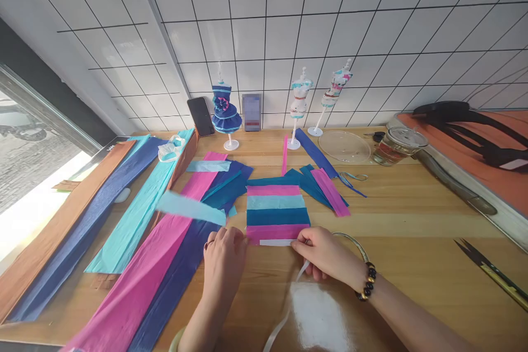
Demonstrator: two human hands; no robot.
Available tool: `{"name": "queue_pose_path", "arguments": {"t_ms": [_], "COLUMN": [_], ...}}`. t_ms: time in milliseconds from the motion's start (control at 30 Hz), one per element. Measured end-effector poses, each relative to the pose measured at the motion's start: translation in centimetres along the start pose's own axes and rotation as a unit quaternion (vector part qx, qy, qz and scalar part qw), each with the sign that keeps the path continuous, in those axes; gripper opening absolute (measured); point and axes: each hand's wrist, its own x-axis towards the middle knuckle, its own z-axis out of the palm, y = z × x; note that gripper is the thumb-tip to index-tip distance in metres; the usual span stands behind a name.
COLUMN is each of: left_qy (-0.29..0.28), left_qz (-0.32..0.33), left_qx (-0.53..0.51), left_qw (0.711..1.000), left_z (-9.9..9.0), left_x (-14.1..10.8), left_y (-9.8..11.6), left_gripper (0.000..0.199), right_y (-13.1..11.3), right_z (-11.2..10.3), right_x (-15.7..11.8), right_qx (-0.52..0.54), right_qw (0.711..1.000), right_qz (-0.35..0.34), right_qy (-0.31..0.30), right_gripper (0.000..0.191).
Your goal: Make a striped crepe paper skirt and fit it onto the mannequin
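Note:
A striped crepe paper panel (275, 202) in teal, pink and light blue lies flat on the table before me. A white tape strip (275, 242) runs along its lowest pink band. My left hand (225, 250), fingers closed, is at the panel's lower left corner. From behind its knuckles a light blue crepe paper strip (192, 209) sticks out to the left, blurred at its far end; the hand seems to grip it, though the fingertips are hidden. My right hand (319, 250) pinches at the tape's right end, and a thin white ribbon-like strip (278, 327) trails down from it.
Long crepe paper strips (136, 269) cover the left side. Teal and pink pieces (330, 191) lie behind the panel. Small dress forms (297, 102) and phones (251, 113) line the wall. A lidded cup (398, 146) and black scissors-like tool (490, 269) are on the right.

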Motion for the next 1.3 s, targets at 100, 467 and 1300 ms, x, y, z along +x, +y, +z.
{"name": "queue_pose_path", "arguments": {"t_ms": [100,467,1300], "left_qy": [-0.003,0.079,0.031], "left_qz": [0.001,0.061,-0.005], "left_qx": [0.001,0.068,0.074], "left_qw": [1.0,0.993,0.997], "left_z": [0.0,0.5,-0.3], "left_x": [0.1,-0.2,0.8], "left_y": [0.0,-0.3,-2.2], "left_gripper": [0.012,0.013,0.026], "right_y": [0.8,4.7,5.8], "right_z": [-1.3,-3.0,-3.3], "right_x": [-0.7,-1.4,-1.6], "right_qx": [0.005,0.044,0.05], "right_qw": [1.0,0.998,0.998], "right_qz": [0.013,0.032,0.019], "right_qy": [0.007,0.007,0.017], "right_gripper": [0.023,0.031,0.031]}}
